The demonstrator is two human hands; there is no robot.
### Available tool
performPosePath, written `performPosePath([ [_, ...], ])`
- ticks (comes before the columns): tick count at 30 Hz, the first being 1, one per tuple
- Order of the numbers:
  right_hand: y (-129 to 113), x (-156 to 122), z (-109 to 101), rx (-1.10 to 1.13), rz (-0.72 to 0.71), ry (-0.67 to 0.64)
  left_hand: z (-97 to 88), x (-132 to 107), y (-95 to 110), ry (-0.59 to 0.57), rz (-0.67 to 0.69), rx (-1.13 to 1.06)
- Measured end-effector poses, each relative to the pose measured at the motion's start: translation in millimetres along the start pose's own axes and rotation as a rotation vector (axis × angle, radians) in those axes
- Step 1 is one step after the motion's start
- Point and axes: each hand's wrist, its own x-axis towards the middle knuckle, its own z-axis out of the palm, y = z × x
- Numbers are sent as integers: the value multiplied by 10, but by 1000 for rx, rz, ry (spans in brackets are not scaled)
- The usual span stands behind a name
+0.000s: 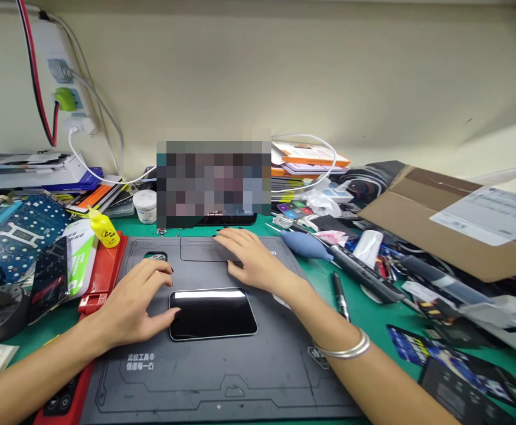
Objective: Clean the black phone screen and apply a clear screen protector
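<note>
A black smartphone [212,313] lies screen up on a grey work mat [222,372]. My left hand [134,301] rests on the mat at the phone's left end, its thumb against the phone's edge and its fingers spread and curved, holding nothing. My right hand [251,260] lies flat beyond the phone, palm down, its fingers stretched out towards a shallow tray recess [196,248] at the mat's far edge. A silver bangle [344,349] sits on my right wrist.
A yellow squeeze bottle [103,227] and a red holder [103,271] stand left of the mat. A blue air blower [304,244], a black pen [340,295] and tools lie at the right. A cardboard box [453,221] fills the far right. A power strip [61,82] hangs on the wall.
</note>
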Motion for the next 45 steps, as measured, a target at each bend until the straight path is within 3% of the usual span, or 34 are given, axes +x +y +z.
performPosePath([
  [6, 112, -131, -74, 44, 74, 203, -3, 0, 17, 107, -31, 33],
  [10, 156, -261, -187, 67, 234, 334, -105, 42, -3, 327, -71, 129],
  [13, 231, -366, -284, 72, 365, 319, -288, 83, -104, 502, -120, 275],
  [17, 365, -496, -464, 82, 442, 188, -524, 103, -370, 709, -253, 465],
  [21, 431, -585, -648, 173, 446, -18, -548, 113, -593, 633, -552, 452],
  [25, 449, -623, -684, 268, 439, -193, -489, 166, -599, 461, -819, 368],
  [28, 465, -627, -624, 263, 374, -241, -514, 209, -532, 343, -957, 240],
  [31, 468, -619, -574, 259, 334, -248, -566, 226, -502, 210, -1000, 154],
  [34, 448, -608, -569, 250, 336, -228, -576, 217, -526, 131, -967, 200],
  [37, 430, -595, -573, 231, 335, -192, -537, 192, -541, 128, -866, 279],
  [41, 442, -585, -527, 185, 323, -139, -455, 160, -460, 173, -523, 385],
  [45, 473, -583, -448, 149, 324, -126, -375, 154, -309, 103, -138, 325],
])
